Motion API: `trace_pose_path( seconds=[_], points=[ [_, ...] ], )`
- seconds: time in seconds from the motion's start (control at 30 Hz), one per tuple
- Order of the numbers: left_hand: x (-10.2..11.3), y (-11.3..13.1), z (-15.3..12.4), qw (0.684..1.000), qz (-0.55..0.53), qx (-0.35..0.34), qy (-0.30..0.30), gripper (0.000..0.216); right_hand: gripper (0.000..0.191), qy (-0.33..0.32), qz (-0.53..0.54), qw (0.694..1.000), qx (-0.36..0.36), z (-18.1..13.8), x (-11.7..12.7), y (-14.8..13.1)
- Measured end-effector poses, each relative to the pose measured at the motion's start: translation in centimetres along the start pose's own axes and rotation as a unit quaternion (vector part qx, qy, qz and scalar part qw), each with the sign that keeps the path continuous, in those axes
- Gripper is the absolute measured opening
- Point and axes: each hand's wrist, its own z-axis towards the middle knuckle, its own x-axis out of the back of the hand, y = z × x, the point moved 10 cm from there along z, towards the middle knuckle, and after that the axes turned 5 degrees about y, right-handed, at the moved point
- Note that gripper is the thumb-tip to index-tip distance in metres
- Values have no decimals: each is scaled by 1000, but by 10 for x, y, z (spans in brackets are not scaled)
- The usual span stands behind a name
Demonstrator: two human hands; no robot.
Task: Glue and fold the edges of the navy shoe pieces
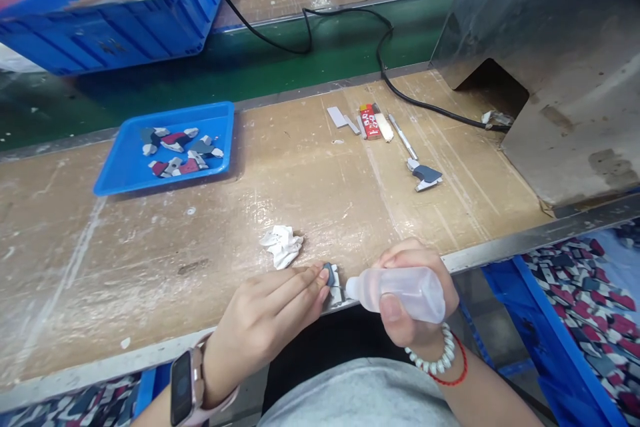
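My left hand (280, 310) has its fingers pressed on a small grey and white molded piece (334, 283) at the table's front edge. In my right hand (420, 280) is a translucent squeeze bottle (403, 292), lying nearly level, its nozzle pointing left at that piece. A little clear liquid shows through the bottle wall; whether the tip touches the piece I cannot tell. Just beyond my left fingers lies a crumpled white tissue (283, 245). Another grey and white piece (425, 173) rests further back on the right.
A shallow blue tray (165, 185) holds several red, grey and white pieces. Near the back lie a red packet (370, 122), a metal pen-like tool (403, 137) and a black cable (425, 104). A metal housing (565, 107) stands right; a blue bin (555, 320) of pieces sits below.
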Motion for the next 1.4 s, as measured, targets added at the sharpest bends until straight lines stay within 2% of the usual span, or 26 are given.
trace_pose_path(
  seconds=[0.3,0.57,0.83,1.0,1.07,1.13,1.2,1.27,1.33,1.4],
  points=[
    [-5,-14,-6,997,-50,53,-36,10,24,-13,21,1000,-8,-9,1,6],
    [-4,-16,-5,996,-51,59,-36,12,17,-20,18,1000,-11,-12,1,8],
    [-4,-17,-6,996,-52,67,-37,12,21,-13,33,999,-7,-12,2,10],
    [-4,-14,-8,997,-35,68,-25,15,23,96,94,982,-135,-20,24,32],
    [-2,-10,-9,998,-24,64,-16,15,19,112,109,970,-187,-20,32,40],
    [-1,-6,-12,998,-6,63,-8,15,24,119,149,947,-259,-18,39,51],
    [0,-2,-18,997,24,72,-4,20,39,114,196,908,-352,-19,42,66],
    [-1,-2,-25,994,53,101,-3,24,49,86,213,882,-411,-17,41,74],
    [-3,-5,-34,988,60,140,6,27,47,52,184,884,-426,-13,42,78],
    [-4,-7,-42,984,42,171,26,29,40,26,119,910,-396,-6,43,79]
  ],
)
